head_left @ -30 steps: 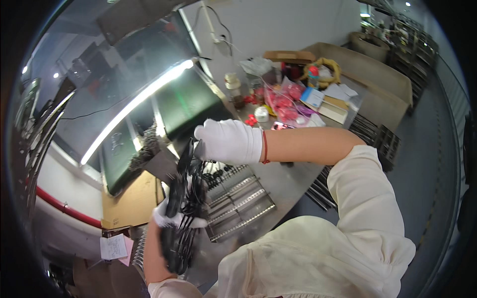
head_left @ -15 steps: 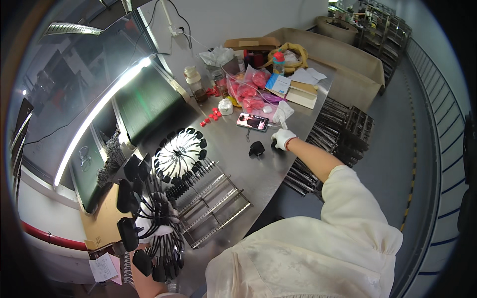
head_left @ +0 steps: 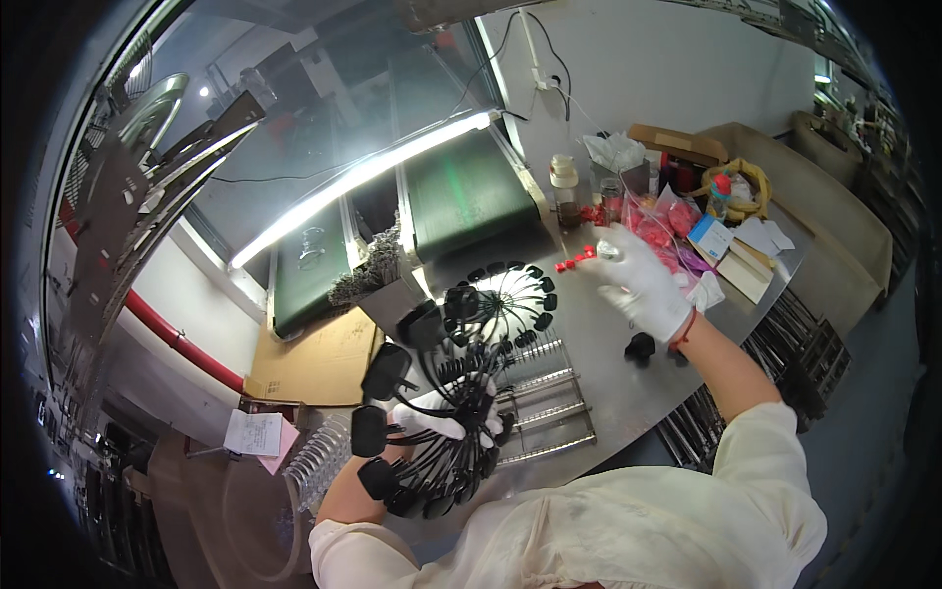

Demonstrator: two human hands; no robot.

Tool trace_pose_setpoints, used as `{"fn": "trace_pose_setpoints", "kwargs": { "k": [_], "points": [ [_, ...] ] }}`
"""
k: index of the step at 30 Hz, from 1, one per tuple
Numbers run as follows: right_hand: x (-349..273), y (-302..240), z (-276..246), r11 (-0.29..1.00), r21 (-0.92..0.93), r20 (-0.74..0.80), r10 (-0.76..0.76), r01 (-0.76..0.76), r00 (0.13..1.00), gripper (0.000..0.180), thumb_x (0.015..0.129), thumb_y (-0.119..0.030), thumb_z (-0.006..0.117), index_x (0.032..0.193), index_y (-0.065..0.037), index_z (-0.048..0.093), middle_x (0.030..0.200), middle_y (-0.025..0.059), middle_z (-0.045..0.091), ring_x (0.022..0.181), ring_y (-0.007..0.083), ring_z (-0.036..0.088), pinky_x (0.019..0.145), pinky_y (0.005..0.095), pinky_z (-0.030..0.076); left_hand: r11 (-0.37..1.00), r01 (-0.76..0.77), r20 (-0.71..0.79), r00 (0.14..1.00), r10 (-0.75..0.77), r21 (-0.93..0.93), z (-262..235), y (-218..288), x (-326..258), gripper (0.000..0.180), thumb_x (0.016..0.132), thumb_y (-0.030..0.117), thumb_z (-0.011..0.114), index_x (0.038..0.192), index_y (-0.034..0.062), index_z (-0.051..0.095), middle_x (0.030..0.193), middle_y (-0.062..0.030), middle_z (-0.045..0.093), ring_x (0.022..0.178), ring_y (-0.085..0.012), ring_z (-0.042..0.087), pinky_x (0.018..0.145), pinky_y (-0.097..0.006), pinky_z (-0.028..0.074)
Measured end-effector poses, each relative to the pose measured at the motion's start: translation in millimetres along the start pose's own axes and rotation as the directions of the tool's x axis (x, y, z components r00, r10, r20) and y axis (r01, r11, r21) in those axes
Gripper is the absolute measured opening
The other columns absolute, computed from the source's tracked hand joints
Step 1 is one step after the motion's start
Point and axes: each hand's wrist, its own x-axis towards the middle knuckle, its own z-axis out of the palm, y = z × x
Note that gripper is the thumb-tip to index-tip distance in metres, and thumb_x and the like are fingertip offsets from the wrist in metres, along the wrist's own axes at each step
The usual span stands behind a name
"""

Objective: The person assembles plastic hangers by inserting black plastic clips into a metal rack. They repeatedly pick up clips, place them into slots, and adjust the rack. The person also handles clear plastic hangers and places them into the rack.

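My left hand [head_left: 432,417], in a white glove, is closed around the middle of a black rack [head_left: 461,402] of many curved wires with flat black block-like pieces on their ends. The rack is held up over the near left of the metal table. My right hand [head_left: 643,285], also gloved, hangs over the table with its fingers apart. Below its wrist lies a loose black piece [head_left: 640,346], with another partly hidden beside the wrist. Small red pieces [head_left: 574,260] lie close to its fingertips. A second round wire rack [head_left: 500,299] with black pieces stands behind the held one.
A metal grid frame [head_left: 545,402] lies on the table [head_left: 613,393]. Farther back are a jar [head_left: 564,187], bags of red pieces [head_left: 672,211], an open book-like box [head_left: 746,267] and a bottle [head_left: 719,196]. A conveyor belt [head_left: 466,191] and a lit tube [head_left: 363,182] stand at the back left.
My view has turned left. My right hand has left the loose black pieces and moved up and leftward toward the red pieces, its fingers spreading. The left hand still holds the rack.
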Motion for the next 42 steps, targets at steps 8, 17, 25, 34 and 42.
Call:
{"fn": "trace_pose_setpoints", "kwargs": {
  "k": [8,17,25,34,42],
  "points": [
    [87,-113,6,0.989,0.149,0.47,-0.082,0.013,0.879,0.023,0.091,-0.021,0.066,0.104,-0.003,0.063,0.103,0.0204,0.06,0.088,0.0412,0.068,0.075,0.0488,0.057,0.744,0.005,0.035,0.999,-0.038,0.668,12,15,16,0.071,0.069,0.032,0.095,0.125,0.0055,0.06,0.106,-0.0074,0.065,0.096,-0.0239,0.066,0.084,-0.035,0.055],
    [-14,-11,43,0.926,0.366,0.782,-0.362,0.097,0.507,0.018,0.085,-0.016,0.07,0.102,-0.009,0.069,0.081,0.0151,0.063,0.075,0.0348,0.065,0.068,0.046,0.054,0.196,0.065,-0.131,0.93,0.343,0.978,38,81,-17,0.083,0.067,0.016,0.092,0.135,0.0011,0.047,0.104,-0.0145,0.064,0.094,-0.0201,0.062,0.085,-0.036,0.053],
    [95,-140,-3,0.704,-0.003,0.15,-0.702,0.711,0.696,0.028,0.081,-0.019,0.068,0.108,-0.012,0.067,0.128,0.0216,0.052,0.114,0.0404,0.058,0.085,0.039,0.06,0.841,0.148,-0.13,0.987,-0.093,0.52,3,30,-11,0.066,0.069,-0.009,0.084,0.129,0.005,0.061,0.102,-0.0067,0.068,0.095,-0.0199,0.07,0.077,-0.032,0.06],
    [81,-133,1,0.787,0.04,0.109,-0.616,0.616,0.78,0.031,0.08,-0.022,0.074,0.106,-0.007,0.065,0.112,0.024,0.061,0.099,0.0438,0.066,0.072,0.0466,0.06,0.839,0.378,-0.145,0.926,-0.349,0.391,48,33,3,0.069,0.064,-0.007,0.082,0.129,0.0051,0.061,0.1,-0.0094,0.069,0.088,-0.0192,0.069,0.071,-0.028,0.054],
    [23,-54,31,0.872,0.489,0.715,-0.374,-0.039,0.59,0.016,0.087,-0.013,0.068,0.102,-0.007,0.066,0.098,0.0153,0.067,0.08,0.0271,0.067,0.06,0.0397,0.054,-0.307,0.33,-0.014,0.702,0.713,0.893,39,55,44,0.098,0.058,0.023,0.095,0.139,-0.0033,0.046,0.126,-0.0239,0.057,0.117,-0.0337,0.06,0.102,-0.04,0.05]
  ]
}}
